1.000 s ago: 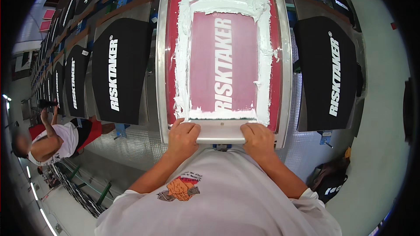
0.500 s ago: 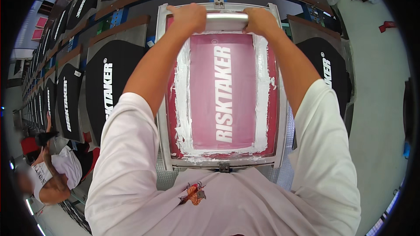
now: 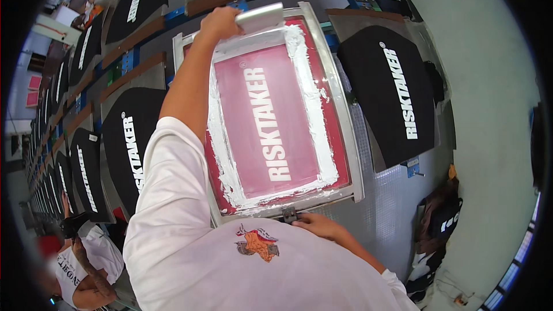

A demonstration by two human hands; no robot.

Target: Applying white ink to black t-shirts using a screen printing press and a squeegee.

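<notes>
The broad, silver metal squeegee (image 3: 262, 16) is at the far end of the rectangular, silver metal screen frame (image 3: 335, 103), and the left hand (image 3: 222, 23) is closed around its left end. It is probably stiff and fairly weighty, perhaps slippery near the thick white ink (image 3: 313, 103); the bare top bar seems the best hold, ideally at both ends. The right hand (image 3: 319, 226) lies at the frame's near edge, by a small grey metal bracket (image 3: 290, 214); I cannot tell whether it grips. Rails bound the frame's sides; a gap separates its right rail from a black, curved fabric panel (image 3: 383, 101).
</notes>
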